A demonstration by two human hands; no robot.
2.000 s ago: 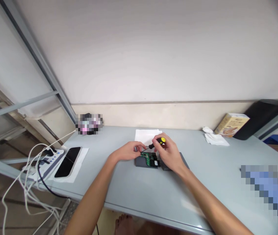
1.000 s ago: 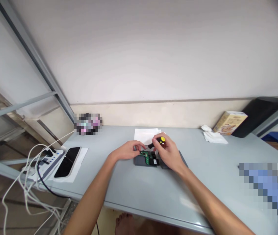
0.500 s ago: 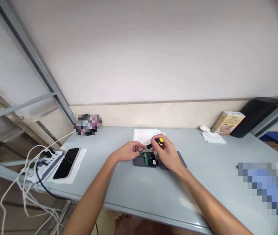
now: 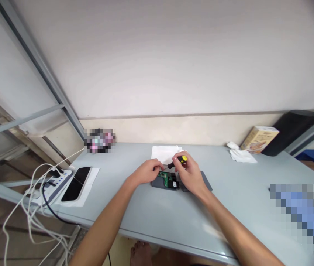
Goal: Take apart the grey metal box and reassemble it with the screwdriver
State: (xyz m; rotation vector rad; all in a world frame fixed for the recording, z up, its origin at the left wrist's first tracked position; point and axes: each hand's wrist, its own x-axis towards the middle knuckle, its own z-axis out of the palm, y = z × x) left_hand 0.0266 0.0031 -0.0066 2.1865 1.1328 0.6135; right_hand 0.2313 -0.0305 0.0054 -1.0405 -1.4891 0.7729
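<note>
My right hand (image 4: 191,171) grips a black screwdriver (image 4: 179,161) with a yellow-ended handle. Its thin shaft slants down to the left, towards the upper left part of a green circuit board (image 4: 166,178). The board lies in a dark grey casing (image 4: 157,183) on the desk; whether the tip touches a screw is too small to tell. My left hand (image 4: 147,171) is closed at the board's upper left corner, fingertips bent in beside the screwdriver tip. What they pinch is hidden. Another dark grey casing part (image 4: 206,181) lies under and beside my right hand.
White paper (image 4: 162,153) lies behind the casing. At left, a phone (image 4: 76,184) rests on tissue beside a power strip (image 4: 54,186) with tangled cables. A crumpled tissue (image 4: 242,155), a yellow box (image 4: 260,139) and a black cylinder-like object (image 4: 292,129) stand at back right.
The view has shifted slightly. My left fingers have curled in a little more near the screwdriver tip. My right hand keeps its hold on the screwdriver with almost no movement.
</note>
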